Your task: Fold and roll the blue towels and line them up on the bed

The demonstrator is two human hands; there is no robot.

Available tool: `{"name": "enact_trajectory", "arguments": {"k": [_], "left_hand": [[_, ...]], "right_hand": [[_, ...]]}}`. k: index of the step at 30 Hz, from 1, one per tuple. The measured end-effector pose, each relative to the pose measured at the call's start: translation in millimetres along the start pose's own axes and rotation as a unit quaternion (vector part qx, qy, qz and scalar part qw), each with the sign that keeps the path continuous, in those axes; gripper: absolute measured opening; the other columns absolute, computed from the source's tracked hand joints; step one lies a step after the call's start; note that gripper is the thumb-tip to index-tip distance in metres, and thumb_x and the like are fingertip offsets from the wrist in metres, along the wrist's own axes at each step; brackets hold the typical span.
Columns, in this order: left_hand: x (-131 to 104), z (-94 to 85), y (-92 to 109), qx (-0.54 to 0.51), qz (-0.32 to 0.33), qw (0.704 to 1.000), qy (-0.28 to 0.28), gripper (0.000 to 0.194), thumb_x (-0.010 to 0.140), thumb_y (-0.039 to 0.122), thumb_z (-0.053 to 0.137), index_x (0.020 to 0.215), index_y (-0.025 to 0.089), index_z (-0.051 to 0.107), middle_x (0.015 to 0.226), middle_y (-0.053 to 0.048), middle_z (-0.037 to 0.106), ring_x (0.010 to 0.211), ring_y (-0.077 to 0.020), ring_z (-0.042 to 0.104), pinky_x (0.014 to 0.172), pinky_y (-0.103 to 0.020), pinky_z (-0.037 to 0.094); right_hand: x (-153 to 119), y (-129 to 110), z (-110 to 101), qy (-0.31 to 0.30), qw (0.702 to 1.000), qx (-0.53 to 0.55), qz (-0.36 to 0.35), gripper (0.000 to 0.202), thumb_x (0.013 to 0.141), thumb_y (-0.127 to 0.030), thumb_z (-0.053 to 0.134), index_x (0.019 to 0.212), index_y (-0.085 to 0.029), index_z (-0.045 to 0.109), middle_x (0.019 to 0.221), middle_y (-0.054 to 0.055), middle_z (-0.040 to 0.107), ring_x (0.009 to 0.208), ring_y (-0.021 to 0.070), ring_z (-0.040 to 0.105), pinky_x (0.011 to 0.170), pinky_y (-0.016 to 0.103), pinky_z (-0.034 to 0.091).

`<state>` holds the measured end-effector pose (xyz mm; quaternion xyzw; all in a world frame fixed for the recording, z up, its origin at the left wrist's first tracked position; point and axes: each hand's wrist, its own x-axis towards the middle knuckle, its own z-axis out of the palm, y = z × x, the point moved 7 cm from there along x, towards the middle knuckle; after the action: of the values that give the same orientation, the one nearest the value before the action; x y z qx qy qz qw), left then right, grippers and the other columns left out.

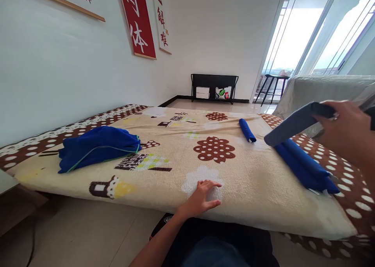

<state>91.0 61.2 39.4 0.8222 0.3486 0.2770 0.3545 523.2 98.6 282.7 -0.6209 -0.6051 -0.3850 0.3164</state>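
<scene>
A grey-blue bundle point(293, 125) juts leftward from the right hand point(344, 122) clamped on it, left hand point(202, 196) spread apart.

Beyond the far edge of the bed point(175, 183), a black rack point(215, 80) holds a white box point(202, 95) toward its left end and a colourful packet point(223, 93) toward its right; a red scroll point(146, 29) hangs on the wall point(58, 64); a dark stool point(277, 77) stands near the tall window point(299, 29)

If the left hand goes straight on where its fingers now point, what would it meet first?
The left hand would probably meet the larger blue rolled cloth lying toward the right; its height over the patterned blanket is unclear, so it might pass above.
</scene>
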Motion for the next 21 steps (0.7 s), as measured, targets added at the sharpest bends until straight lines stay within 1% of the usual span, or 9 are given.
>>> {"name": "enact_trajectory", "arguments": {"k": [2, 5, 7, 9, 12, 15, 18, 19, 21], "left_hand": [[-2, -2.8, 0, -0.002, 0.001, 1.0, 0.003, 0.044, 0.082, 0.036, 0.074, 0.123, 0.031, 0.059, 0.125, -0.001, 0.065, 0.12, -0.0242, 0.055, 0.109, -0.04, 0.029], [-10, -17.1, 2, 0.012, 0.015, 1.0, 0.004, 0.038, 0.086, 0.037, 0.069, 0.122, 0.031, 0.06, 0.124, -0.001, 0.066, 0.12, -0.0233, 0.056, 0.109, -0.039, 0.031], [-17, -39.3, 1, 0.036, 0.019, 0.999, 0.019, 0.033, 0.088, 0.038, 0.066, 0.119, 0.031, 0.062, 0.124, -0.001, 0.067, 0.12, -0.0234, 0.057, 0.109, -0.039, 0.033], [-25, -73.8, -6, 0.061, 0.004, 0.996, 0.059, 0.029, 0.089, 0.039, 0.063, 0.116, 0.03, 0.065, 0.123, -0.002, 0.067, 0.119, -0.0238, 0.058, 0.107, -0.038, 0.036], [-38, -143.8, -32, 0.086, -0.048, 0.984, 0.15, 0.027, 0.089, 0.043, 0.059, 0.11, 0.027, 0.067, 0.12, -0.002, 0.069, 0.116, -0.0241, 0.06, 0.101, -0.035, 0.042], [-57, -225.5, -69, 0.143, -0.116, 0.946, 0.266, 0.03, 0.088, 0.045, 0.057, 0.107, 0.024, 0.068, 0.116, -0.003, 0.07, 0.115, -0.026, 0.06, 0.1, -0.035, 0.043], [-87, -303.5, -104, 0.268, -0.213, 0.864, 0.368, 0.029, 0.092, 0.04, 0.053, 0.11, 0.022, 0.066, 0.13, -0.004, 0.062, 0.12, -0.0259, 0.055, 0.104, -0.037, 0.04], [-99, -325.8, -114, 0.315, -0.259, 0.826, 0.389, 0.028, 0.091, 0.038, 0.054, 0.111, 0.022, 0.066, 0.136, -0.005, 0.057, 0.126, -0.0276, 0.05, 0.107, -0.042, 0.036], [-121, -361.0, -129, 0.35, -0.31, 0.779, 0.418, 0.034, 0.091, 0.035, 0.055, 0.119, 0.016, 0.062, 0.151, -0.014, 0.038, 0.139, -0.0361, 0.032, 0.11, -0.057, 0.024]], "right_hand": [[-50, -5, 38, -0.07, 0.992, -0.057, -0.093, 0.046, 0.096, -0.041, 0.045, 0.128, -0.011, 0.059, 0.116, 0.016, 0.064, 0.104, 0.0228, 0.056, 0.092, 0.035, 0.038], [-147, 0, 94, -0.189, 0.954, -0.09, -0.213, 0.035, 0.091, -0.025, 0.045, 0.118, -0.017, 0.066, 0.121, 0.013, 0.063, 0.107, 0.0256, 0.057, 0.095, 0.04, 0.039], [-202, 12, 112, -0.213, 0.949, -0.089, -0.215, 0.036, 0.089, -0.023, 0.043, 0.115, -0.022, 0.068, 0.119, 0.012, 0.064, 0.107, 0.0261, 0.059, 0.093, 0.04, 0.041], [-239, 22, 116, -0.212, 0.955, -0.082, -0.188, 0.038, 0.089, -0.026, 0.041, 0.115, -0.026, 0.068, 0.121, 0.011, 0.064, 0.107, 0.0274, 0.06, 0.094, 0.041, 0.042], [-263, 25, 109, -0.212, 0.962, -0.08, -0.15, 0.041, 0.09, -0.03, 0.038, 0.117, -0.028, 0.068, 0.127, 0.012, 0.061, 0.112, 0.031, 0.059, 0.097, 0.044, 0.041], [-263, 18, 98, -0.216, 0.965, -0.068, -0.13, 0.042, 0.088, -0.034, 0.038, 0.115, -0.028, 0.069, 0.127, 0.014, 0.061, 0.116, 0.0341, 0.057, 0.099, 0.047, 0.04], [-258, 12, 87, -0.207, 0.973, -0.042, -0.092, 0.042, 0.085, -0.035, 0.038, 0.11, -0.032, 0.071, 0.125, 0.012, 0.063, 0.116, 0.0353, 0.058, 0.097, 0.049, 0.041], [-257, 11, 84, -0.205, 0.975, -0.032, -0.08, 0.041, 0.084, -0.035, 0.039, 0.109, -0.034, 0.071, 0.125, 0.01, 0.064, 0.116, 0.0358, 0.059, 0.097, 0.05, 0.041], [-257, 9, 79, -0.207, 0.976, -0.02, -0.058, 0.042, 0.081, -0.036, 0.039, 0.108, -0.038, 0.071, 0.124, 0.008, 0.065, 0.116, 0.037, 0.059, 0.096, 0.052, 0.041]]}}
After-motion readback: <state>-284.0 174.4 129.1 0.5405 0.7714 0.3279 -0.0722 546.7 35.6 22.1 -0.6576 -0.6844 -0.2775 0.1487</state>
